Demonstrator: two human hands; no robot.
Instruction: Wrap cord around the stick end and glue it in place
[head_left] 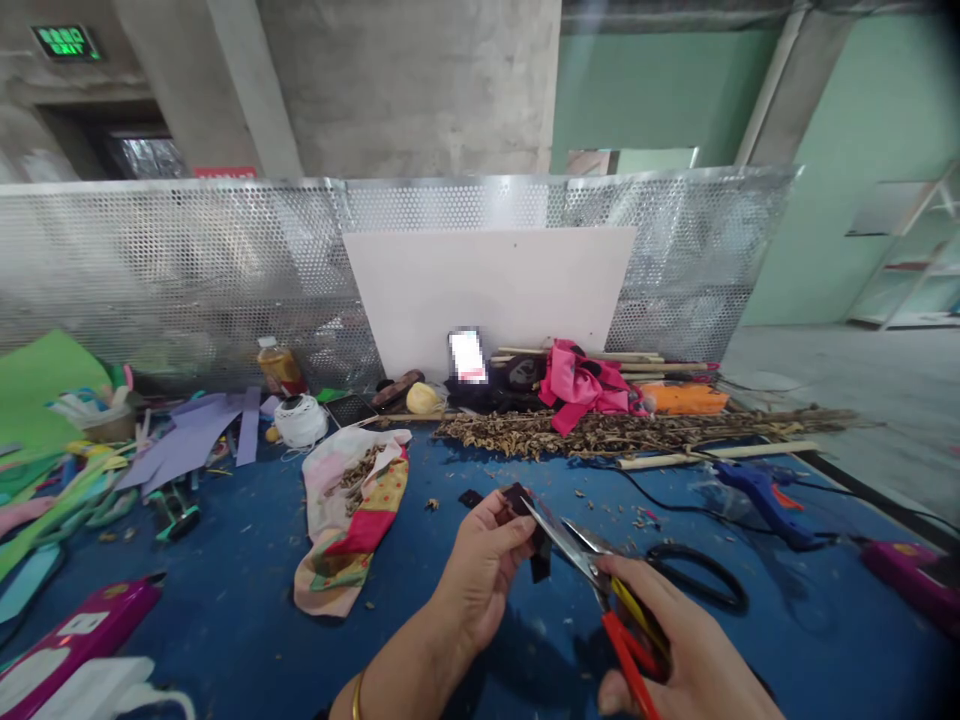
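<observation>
My left hand (pixel 480 575) pinches a small dark brown strip (pixel 525 515) above the blue table (pixel 225 620). My right hand (pixel 675 650) grips scissors (pixel 592 565) with red and yellow handles. Their open blades point up and left, and the strip sits between them, near my left fingertips. A loose dark scrap (pixel 470 498) lies on the table just left of the strip.
A patterned cloth (pixel 352 515) holding dried bits lies to the left. Dried twigs (pixel 600 432), a pink fabric (pixel 581 385) and a white board (pixel 487 295) stand behind. A blue glue gun (pixel 761 495) and black cable (pixel 697 578) lie right; paper scraps (pixel 187 440) left.
</observation>
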